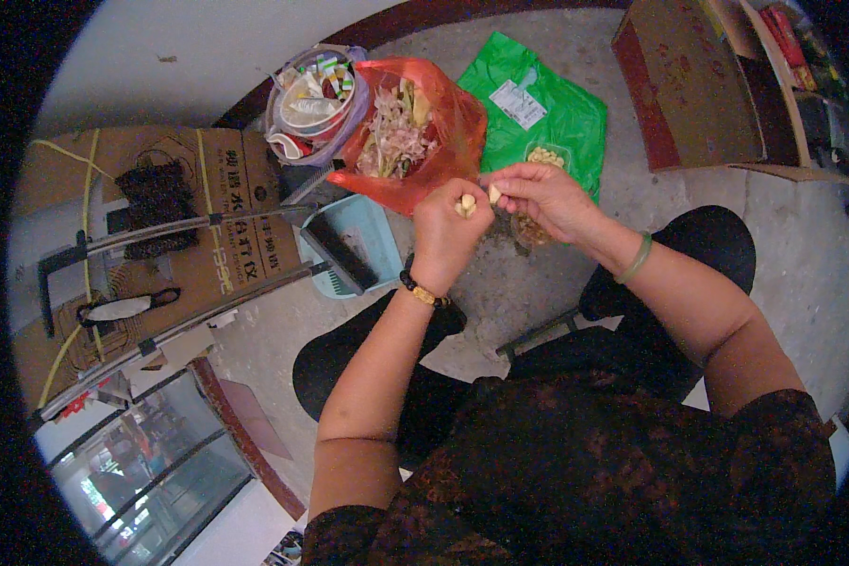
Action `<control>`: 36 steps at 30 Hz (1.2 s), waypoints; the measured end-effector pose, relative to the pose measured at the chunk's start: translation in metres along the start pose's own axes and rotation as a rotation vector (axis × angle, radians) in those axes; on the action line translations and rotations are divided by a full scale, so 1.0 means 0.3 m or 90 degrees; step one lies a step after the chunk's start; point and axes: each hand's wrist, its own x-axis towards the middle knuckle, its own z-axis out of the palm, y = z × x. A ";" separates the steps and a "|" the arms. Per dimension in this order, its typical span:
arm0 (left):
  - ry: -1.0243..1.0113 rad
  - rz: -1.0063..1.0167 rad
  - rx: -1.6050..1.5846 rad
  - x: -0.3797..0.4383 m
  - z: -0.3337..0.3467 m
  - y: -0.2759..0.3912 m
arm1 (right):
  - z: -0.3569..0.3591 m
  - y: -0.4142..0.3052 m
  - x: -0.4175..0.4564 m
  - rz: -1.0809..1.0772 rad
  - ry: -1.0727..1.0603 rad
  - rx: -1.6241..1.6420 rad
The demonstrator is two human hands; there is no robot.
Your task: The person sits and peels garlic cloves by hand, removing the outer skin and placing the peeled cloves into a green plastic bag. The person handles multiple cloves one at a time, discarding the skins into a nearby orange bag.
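Observation:
Pale peeled garlic cloves [466,205] rest in the curled fingers of my left hand [447,230]. Beside it, my right hand [545,198] pinches another garlic clove [494,194] between thumb and fingers. An orange-red plastic bag [460,120] stands open just beyond my left hand, with papery garlic skins [396,134] inside. Behind my right hand, a clear plastic tub of peeled cloves [546,156] sits on a green plastic bag [573,117]. A second container with brownish contents [529,230] is partly hidden below my right hand.
A lined waste bin [283,99] stands left of the orange-red bag. Nearer are a light blue dustpan [389,237] and a broom [339,251]. Large cardboard boxes stand at left [255,156] and upper right [693,92]. A glass-panelled cabinet [163,453] is at lower left.

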 end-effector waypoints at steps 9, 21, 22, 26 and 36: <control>0.010 -0.051 -0.032 0.028 -0.035 -0.012 | -0.009 -0.005 -0.001 0.061 -0.077 0.027; 0.008 0.032 -0.035 0.001 -0.024 0.044 | -0.021 0.015 0.018 -0.002 0.012 0.133; 0.013 0.036 -0.027 0.001 -0.023 0.043 | -0.021 0.016 0.019 -0.001 0.007 0.120; 0.030 0.047 -0.002 -0.001 -0.021 0.041 | -0.019 0.016 0.017 -0.002 -0.002 0.082; 0.026 -0.005 0.042 -0.013 -0.014 0.050 | -0.014 0.046 0.006 0.021 -0.016 0.043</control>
